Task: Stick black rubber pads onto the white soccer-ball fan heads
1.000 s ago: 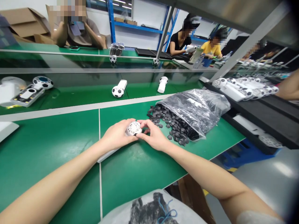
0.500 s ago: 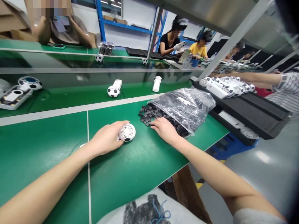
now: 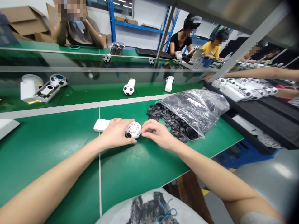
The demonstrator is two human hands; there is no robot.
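Note:
My left hand (image 3: 116,133) is wrapped round a white device with a round football-patterned head (image 3: 134,130). Its white handle (image 3: 101,125) sticks out to the left behind the hand. The head has an open lattice on top and black patches on its near side. Against the right side of that head, my right hand (image 3: 157,133) holds thumb and fingertips pinched together; what is between them is hidden. Just beyond the right hand, small black pieces (image 3: 178,124) spill from the mouth of a clear plastic bag (image 3: 203,105) lying on the green table (image 3: 140,177).
Similar football devices (image 3: 129,89) lie on the green strip beyond the white ledge. A black tray (image 3: 261,109) at right bears several more white ones. At the left edge lies a white part (image 3: 7,127). Several people sit across, and another person's arm (image 3: 254,73) reaches in from the right.
My right hand has moved left from the black pieces to the ball-shaped head, its fingers now pinched. The device's handle shows more to the left. The whole view has shifted, moving things rightward.

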